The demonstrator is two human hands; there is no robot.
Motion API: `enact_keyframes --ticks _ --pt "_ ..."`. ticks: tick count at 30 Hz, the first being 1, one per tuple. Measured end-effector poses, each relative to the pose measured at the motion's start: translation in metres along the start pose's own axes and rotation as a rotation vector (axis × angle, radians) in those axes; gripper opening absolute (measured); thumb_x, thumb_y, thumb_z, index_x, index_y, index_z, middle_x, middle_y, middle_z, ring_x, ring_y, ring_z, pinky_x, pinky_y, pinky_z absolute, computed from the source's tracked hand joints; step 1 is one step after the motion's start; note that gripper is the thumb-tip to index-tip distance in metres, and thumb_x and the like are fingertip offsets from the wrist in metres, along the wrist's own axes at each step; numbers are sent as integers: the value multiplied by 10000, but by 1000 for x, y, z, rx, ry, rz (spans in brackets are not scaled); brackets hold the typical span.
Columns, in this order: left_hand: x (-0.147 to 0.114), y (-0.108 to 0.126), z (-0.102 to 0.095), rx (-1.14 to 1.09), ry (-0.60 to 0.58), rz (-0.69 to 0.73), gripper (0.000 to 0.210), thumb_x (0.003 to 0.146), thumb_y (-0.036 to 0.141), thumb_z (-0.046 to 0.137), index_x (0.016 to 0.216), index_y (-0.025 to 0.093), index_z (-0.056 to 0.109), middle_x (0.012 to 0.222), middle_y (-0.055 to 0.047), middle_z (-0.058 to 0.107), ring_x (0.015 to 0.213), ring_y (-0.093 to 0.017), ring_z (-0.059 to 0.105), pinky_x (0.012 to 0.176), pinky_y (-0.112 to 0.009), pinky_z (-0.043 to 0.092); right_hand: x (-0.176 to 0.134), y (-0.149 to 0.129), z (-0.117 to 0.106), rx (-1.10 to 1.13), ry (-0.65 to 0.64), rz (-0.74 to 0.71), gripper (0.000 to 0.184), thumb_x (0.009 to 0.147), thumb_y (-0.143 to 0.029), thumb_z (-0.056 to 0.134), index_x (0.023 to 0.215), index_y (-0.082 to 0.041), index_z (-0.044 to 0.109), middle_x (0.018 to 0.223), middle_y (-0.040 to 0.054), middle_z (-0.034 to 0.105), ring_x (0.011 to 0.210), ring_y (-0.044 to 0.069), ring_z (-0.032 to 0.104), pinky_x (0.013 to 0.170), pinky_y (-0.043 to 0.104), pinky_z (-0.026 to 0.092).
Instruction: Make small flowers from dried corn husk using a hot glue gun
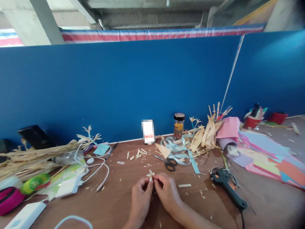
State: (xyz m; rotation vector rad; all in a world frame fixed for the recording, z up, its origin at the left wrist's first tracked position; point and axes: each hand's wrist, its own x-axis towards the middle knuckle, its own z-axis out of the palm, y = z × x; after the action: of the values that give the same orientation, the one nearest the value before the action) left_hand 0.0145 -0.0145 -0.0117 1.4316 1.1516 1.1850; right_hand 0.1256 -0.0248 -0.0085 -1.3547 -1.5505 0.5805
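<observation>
A small pale flower (150, 175) with narrow petals, seemingly of dried husk, is held up between my two hands near the table's front middle. My left hand (141, 194) pinches it from the left with thumb and forefinger. From the right, the fingertips of my right hand (166, 189) close on it too. Its stem or base is hidden behind my fingers. Beyond my hands lie black-handled scissors (170, 164), with a cream triangular piece (163, 150) and a light blue ribbon (194, 163) around them. Pale husk scraps (139, 153) are scattered on the brown tabletop.
A black glue gun (226, 184) with a cord lies to the right, near coloured paper sheets (269, 159). Dried husks (205, 136) and a black-lidded jar (178, 125) stand along the blue partition (143, 79). White cables (105, 168) and a power bank (68, 187) are on the left.
</observation>
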Motion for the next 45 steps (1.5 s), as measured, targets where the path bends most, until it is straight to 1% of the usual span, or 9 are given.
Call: enact_keyframes --ticks 8,11,15,18,23,29,34,40,45 --pt "0 -3 0 51 41 19 280 728 354 526 845 138 660 782 -59 675 694 -182 600 646 -254 459 0 -2 -1 -23 -41 -63 258 767 -97 413 825 -187 647 754 43 635 711 147 569 657 226 417" --pt "2 -1 -1 21 20 6 287 721 355 532 859 139 661 800 -60 681 712 -187 606 661 -260 462 2 1 0 47 -13 0 232 764 -129 435 826 -185 651 781 49 657 730 161 592 676 245 437" --pt "5 -3 0 -73 0 -62 303 701 361 556 863 122 650 791 -68 683 733 -195 609 663 -264 463 4 6 1 179 19 96 215 756 -170 463 865 -168 649 828 64 675 761 181 617 702 270 466" --pt "7 -6 1 -105 1 -101 300 694 366 567 832 111 646 738 -61 676 682 -181 601 616 -245 451 5 7 2 237 4 111 216 761 -185 462 880 -158 641 829 73 676 753 189 623 687 282 481" --pt "9 -10 0 -68 48 -119 279 685 373 578 745 108 642 611 -18 638 538 -123 538 493 -193 383 4 7 3 232 -16 117 210 767 -193 457 869 -156 637 822 75 674 735 187 623 674 279 482" --pt "10 -12 1 -23 83 -128 278 683 370 577 686 97 627 496 19 556 455 -88 451 435 -175 315 4 5 1 217 -34 111 198 764 -198 454 844 -156 630 805 65 668 726 182 615 670 267 473" --pt "10 -12 1 -3 95 -139 274 682 362 576 702 93 627 537 4 573 474 -89 447 444 -175 322 4 3 0 242 -80 114 179 778 -197 429 808 -166 602 746 40 649 669 163 605 616 240 464" --pt "11 -12 1 12 96 -134 285 688 373 567 727 98 633 562 -8 601 498 -106 483 457 -181 350 5 4 -1 267 -81 104 163 785 -208 429 822 -174 584 763 42 640 689 167 595 640 253 455" --pt "9 -6 1 3 87 -147 306 680 387 573 745 97 643 602 -29 641 524 -126 529 482 -194 383 8 13 1 347 -42 162 169 783 -265 447 876 -179 560 814 45 626 738 176 582 657 266 453"
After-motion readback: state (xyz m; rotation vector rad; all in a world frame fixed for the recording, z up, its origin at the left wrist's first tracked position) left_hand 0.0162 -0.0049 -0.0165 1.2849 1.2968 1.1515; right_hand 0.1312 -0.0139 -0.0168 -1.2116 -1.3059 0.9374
